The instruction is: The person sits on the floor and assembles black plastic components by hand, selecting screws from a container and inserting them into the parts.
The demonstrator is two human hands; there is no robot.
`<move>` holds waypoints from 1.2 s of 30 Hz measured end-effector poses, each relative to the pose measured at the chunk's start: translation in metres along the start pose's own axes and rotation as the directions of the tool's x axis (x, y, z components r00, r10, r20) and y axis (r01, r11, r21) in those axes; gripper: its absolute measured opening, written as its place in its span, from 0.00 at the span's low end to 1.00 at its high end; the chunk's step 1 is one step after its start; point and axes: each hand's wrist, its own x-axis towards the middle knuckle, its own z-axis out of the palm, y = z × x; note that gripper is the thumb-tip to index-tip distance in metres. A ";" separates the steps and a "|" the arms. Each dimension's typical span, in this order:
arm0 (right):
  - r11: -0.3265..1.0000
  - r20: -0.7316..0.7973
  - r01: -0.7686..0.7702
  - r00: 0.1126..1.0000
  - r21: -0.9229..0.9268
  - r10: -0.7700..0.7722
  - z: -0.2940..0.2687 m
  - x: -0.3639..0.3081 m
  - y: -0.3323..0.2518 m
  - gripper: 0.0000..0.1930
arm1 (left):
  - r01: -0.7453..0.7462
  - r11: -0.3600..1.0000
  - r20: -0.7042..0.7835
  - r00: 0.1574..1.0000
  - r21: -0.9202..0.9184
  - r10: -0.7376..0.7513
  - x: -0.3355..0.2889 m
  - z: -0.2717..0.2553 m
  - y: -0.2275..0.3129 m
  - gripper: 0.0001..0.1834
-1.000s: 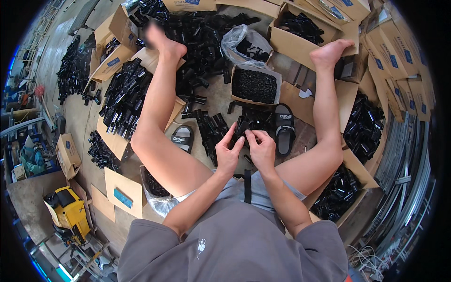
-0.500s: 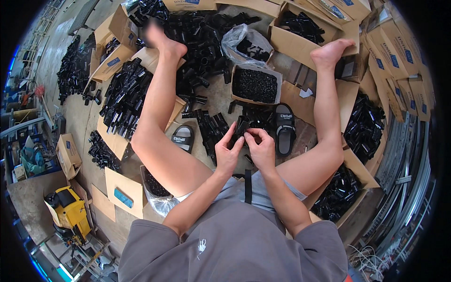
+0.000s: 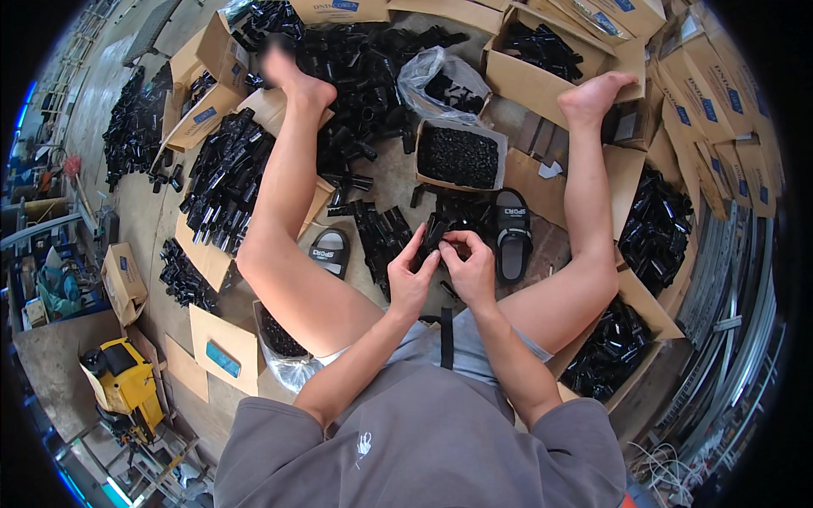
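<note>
Beside loose black parts [image 3: 378,233] at left, the left hand [image 3: 410,278] is gripping a black tubular piece [image 3: 434,227] between thumb and fingers; at right, the right hand [image 3: 471,269] is now curling its fingers closer against it, so the same piece is staying in work.

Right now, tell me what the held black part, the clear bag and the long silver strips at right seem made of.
Held black part: probably glossy hard plastic, from its bright highlights; coated metal is possible. Clear bag: thin, shiny plastic film, see-through and crumpled. Silver strips: likely bare metal, given their streaky grey sheen.
</note>
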 end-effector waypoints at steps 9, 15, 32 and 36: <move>1.000 0.010 0.016 1.000 -0.021 -0.016 0.002 0.000 -0.001 0.11 | -0.001 1.000 -0.021 1.000 0.012 0.002 -0.001 -0.005 -0.002 0.33; 0.995 0.027 0.046 0.999 -0.091 -0.044 0.006 0.000 0.005 0.12 | 0.003 1.000 -0.025 1.000 0.022 -0.002 -0.001 -0.007 -0.002 0.33; 0.990 0.425 -0.136 0.894 -0.045 0.142 -0.026 0.015 -0.003 0.20 | 0.295 0.950 0.206 0.941 -0.106 -0.269 0.005 -0.027 0.014 0.40; 0.988 0.401 -0.086 0.907 -0.124 0.130 -0.028 0.011 0.004 0.19 | 0.377 0.923 0.267 0.900 -0.076 -0.346 -0.005 -0.037 0.026 0.40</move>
